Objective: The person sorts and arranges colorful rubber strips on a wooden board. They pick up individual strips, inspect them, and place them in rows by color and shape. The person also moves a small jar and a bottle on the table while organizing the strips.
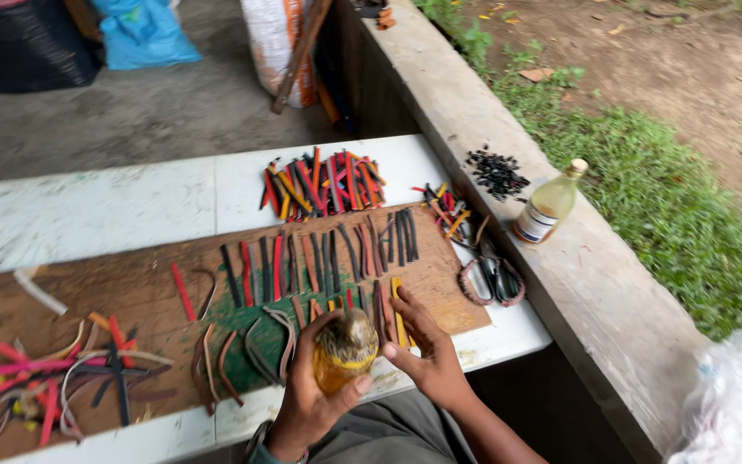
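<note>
My left hand (307, 391) grips a small yellow-brown bottle (343, 351) near the front edge of the table. The fingers of my right hand (422, 348) touch the bottle's side and hover over a yellow strip on the brown wooden board (143, 288). Thin rubber strips (319, 258) in black, red and brown lie in a row across the board just beyond my hands. A looser pile of red, orange and black strips (324, 182) sits behind the board on the white table (88, 206).
A mixed heap of strips (62, 374) lies at the board's left end. A clear bottle of yellowish liquid (549, 204) and small black bits (496, 172) rest on the concrete ledge (577, 283) to the right. Sacks stand behind; grass lies beyond the ledge.
</note>
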